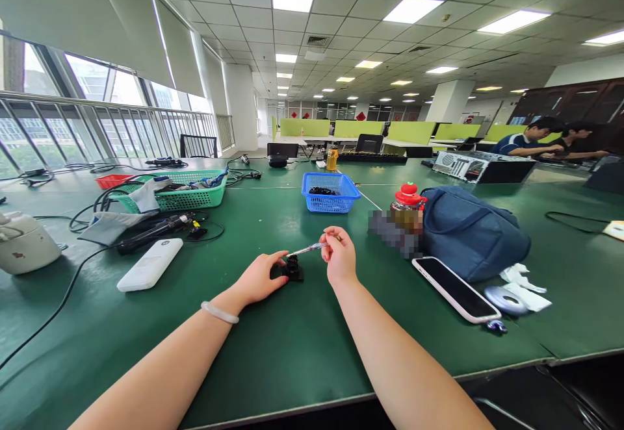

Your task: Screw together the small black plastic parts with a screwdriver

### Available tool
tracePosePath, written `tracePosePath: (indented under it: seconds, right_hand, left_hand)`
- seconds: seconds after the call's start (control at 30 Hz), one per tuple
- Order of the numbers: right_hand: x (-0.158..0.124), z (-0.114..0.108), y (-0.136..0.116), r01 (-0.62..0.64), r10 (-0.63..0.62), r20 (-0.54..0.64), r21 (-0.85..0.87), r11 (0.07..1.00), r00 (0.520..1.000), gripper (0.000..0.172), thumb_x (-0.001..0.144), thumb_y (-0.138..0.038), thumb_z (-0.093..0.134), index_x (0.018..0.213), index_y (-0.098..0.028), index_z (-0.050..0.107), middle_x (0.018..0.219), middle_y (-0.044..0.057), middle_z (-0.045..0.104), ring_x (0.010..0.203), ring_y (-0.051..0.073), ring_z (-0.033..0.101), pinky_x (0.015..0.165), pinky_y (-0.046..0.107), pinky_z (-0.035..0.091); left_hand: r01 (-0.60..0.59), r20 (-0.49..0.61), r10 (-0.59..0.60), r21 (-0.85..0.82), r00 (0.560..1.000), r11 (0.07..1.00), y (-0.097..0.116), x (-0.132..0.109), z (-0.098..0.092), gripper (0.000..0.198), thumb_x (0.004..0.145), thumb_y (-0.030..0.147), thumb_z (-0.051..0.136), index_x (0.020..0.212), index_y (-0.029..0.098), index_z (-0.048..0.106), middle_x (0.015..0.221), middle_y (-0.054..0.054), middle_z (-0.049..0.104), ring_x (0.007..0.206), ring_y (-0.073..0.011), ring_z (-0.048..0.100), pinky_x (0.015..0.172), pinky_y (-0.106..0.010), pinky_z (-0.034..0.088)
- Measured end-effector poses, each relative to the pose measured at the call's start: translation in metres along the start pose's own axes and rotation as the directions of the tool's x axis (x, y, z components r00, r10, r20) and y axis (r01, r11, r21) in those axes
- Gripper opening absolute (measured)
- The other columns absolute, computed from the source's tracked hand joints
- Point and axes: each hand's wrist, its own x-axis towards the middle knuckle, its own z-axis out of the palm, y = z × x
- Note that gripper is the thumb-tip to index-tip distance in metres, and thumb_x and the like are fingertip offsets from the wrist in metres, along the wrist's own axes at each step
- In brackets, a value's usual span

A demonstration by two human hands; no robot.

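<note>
A small black part [293, 270] rests on the green tabletop [287, 345] in front of me. My left hand [263, 278] grips its left side between thumb and fingers. In my right hand [339, 256] is a thin, pale, pen-like tool [308, 249], held in a pinch and slanting down to the left. Its tip is at the top of the black part; whether the two touch is too small to tell. Beyond my hands sits a blue plastic basket [330, 204] with small black pieces [322, 191] inside.
At left are a white power bank [150, 265], cables, a green basket [195, 197] and a white container [25, 243]. At right lie a phone [458, 288], a navy bag [472, 232], a red-lidded jar [408, 199] and a tape roll [506, 300]. Two people sit at far right.
</note>
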Motion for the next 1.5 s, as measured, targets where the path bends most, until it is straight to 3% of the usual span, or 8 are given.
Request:
tracePosePath:
  seconds: [0.13, 0.4, 0.63, 0.83, 1.03, 1.17, 1.3, 1.5]
  right_hand:
    - [-0.001, 0.000, 0.004, -0.005, 0.007, 0.021, -0.088, 0.996, 1.000, 0.016, 0.065, -0.030, 0.062, 0.076, -0.019, 0.058, 0.057, -0.006, 0.054, 0.038, 0.004, 0.030, 0.037, 0.020, 0.021]
    - [0.004, -0.006, 0.018, 0.090, -0.094, -0.001, -0.297, 0.951, 0.996, 0.014, 0.074, -0.032, 0.059, 0.082, -0.020, 0.062, 0.060, -0.004, 0.055, 0.047, 0.009, 0.043, 0.043, 0.022, 0.030]
    - [0.003, -0.007, 0.013, 0.101, -0.115, -0.043, -0.242, 0.965, 0.993, 0.014, 0.073, -0.030, 0.060, 0.082, -0.019, 0.060, 0.061, -0.004, 0.054, 0.045, 0.007, 0.038, 0.041, 0.022, 0.028]
    - [0.004, -0.005, 0.006, 0.035, -0.039, -0.073, -0.045, 0.998, 0.997, 0.018, 0.066, -0.031, 0.057, 0.080, -0.020, 0.057, 0.056, -0.006, 0.052, 0.038, 0.004, 0.026, 0.038, 0.022, 0.017]
    - [0.003, -0.004, 0.003, -0.002, 0.006, 0.025, -0.128, 0.992, 1.000, 0.016, 0.066, -0.028, 0.059, 0.079, -0.019, 0.059, 0.054, -0.005, 0.051, 0.044, 0.008, 0.037, 0.041, 0.022, 0.018]
    - [0.004, -0.006, -0.001, -0.011, 0.009, -0.029, -0.049, 0.999, 1.000, 0.017, 0.065, -0.029, 0.056, 0.080, -0.020, 0.058, 0.053, -0.005, 0.051, 0.042, 0.007, 0.033, 0.041, 0.022, 0.016]
    - [0.006, -0.007, -0.003, 0.012, -0.019, -0.048, -0.157, 0.987, 0.999, 0.016, 0.063, -0.025, 0.057, 0.077, -0.019, 0.060, 0.050, -0.005, 0.051, 0.049, 0.010, 0.043, 0.043, 0.021, 0.024]
    - [0.010, -0.011, -0.006, -0.031, 0.032, -0.115, 0.010, 0.999, 0.993, 0.017, 0.065, -0.028, 0.058, 0.080, -0.020, 0.056, 0.051, -0.006, 0.050, 0.039, 0.006, 0.031, 0.039, 0.021, 0.015]
  left_hand:
    - [0.016, 0.023, -0.016, -0.007, 1.000, 1.000, 0.002, -0.001, -0.001, 0.066, 0.078, 0.033, 0.066, 0.140, 0.020, 0.049, 0.118, -0.007, 0.069, 0.113, -0.0279, 0.059, 0.102, -0.041, 0.044]
    - [0.033, 0.009, -0.033, -0.031, 0.999, 0.999, 0.001, 0.000, 0.002, 0.069, 0.075, 0.031, 0.070, 0.140, 0.025, 0.050, 0.111, -0.005, 0.070, 0.109, -0.0270, 0.062, 0.098, -0.041, 0.047]
    - [-0.032, -0.052, 0.030, -0.038, 0.998, 0.999, 0.003, 0.000, -0.003, 0.062, 0.078, 0.033, 0.068, 0.137, 0.027, 0.050, 0.107, -0.004, 0.070, 0.104, -0.0247, 0.063, 0.096, -0.040, 0.048]
    - [-0.045, -0.068, 0.042, -0.039, 0.997, 0.998, 0.002, 0.000, -0.002, 0.059, 0.079, 0.035, 0.067, 0.135, 0.026, 0.051, 0.108, -0.003, 0.070, 0.104, -0.0242, 0.063, 0.095, -0.039, 0.047]
    - [-0.037, -0.059, 0.035, -0.026, 0.998, 0.999, -0.001, 0.001, -0.001, 0.060, 0.078, 0.038, 0.070, 0.134, 0.027, 0.052, 0.106, -0.003, 0.071, 0.104, -0.0248, 0.063, 0.094, -0.039, 0.048]
    - [-0.052, -0.061, 0.051, -0.025, 0.997, 0.998, -0.002, 0.002, -0.001, 0.059, 0.079, 0.039, 0.069, 0.134, 0.028, 0.053, 0.108, -0.003, 0.071, 0.104, -0.0252, 0.063, 0.095, -0.040, 0.048]
    - [-0.044, -0.058, 0.042, -0.027, 0.997, 0.999, -0.001, 0.002, -0.002, 0.059, 0.077, 0.036, 0.070, 0.134, 0.028, 0.054, 0.106, -0.003, 0.071, 0.103, -0.0249, 0.062, 0.095, -0.040, 0.047]
    - [-0.075, -0.135, 0.071, -0.028, 0.988, 0.997, 0.002, 0.001, -0.005, 0.053, 0.080, 0.039, 0.066, 0.130, 0.027, 0.056, 0.106, -0.003, 0.070, 0.102, -0.0235, 0.062, 0.093, -0.039, 0.049]
